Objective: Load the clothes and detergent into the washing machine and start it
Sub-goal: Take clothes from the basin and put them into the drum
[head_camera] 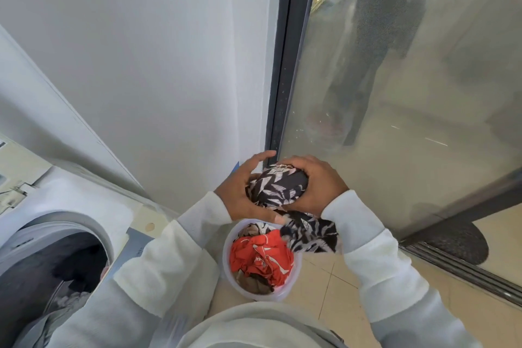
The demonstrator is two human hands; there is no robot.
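Observation:
Both my hands hold a bundled black garment with a white leaf print [278, 186] above a round white basket [226, 260] on the floor. My left hand [243, 192] cups its left side with the thumb under it. My right hand [319, 186] grips the bundle from the right, and a loose end of the cloth hangs down over the basket rim. In the basket lie a red garment [260, 258] and some brown cloth. The washing machine [84, 206] stands at the lower left, its drum opening [48, 268] dark, with grey cloth inside.
A white wall rises straight ahead. A dark-framed glass sliding door [395, 93] fills the right, with its track along the tiled floor [324, 297]. A dark mat [457, 240] lies behind the glass. No detergent is in view.

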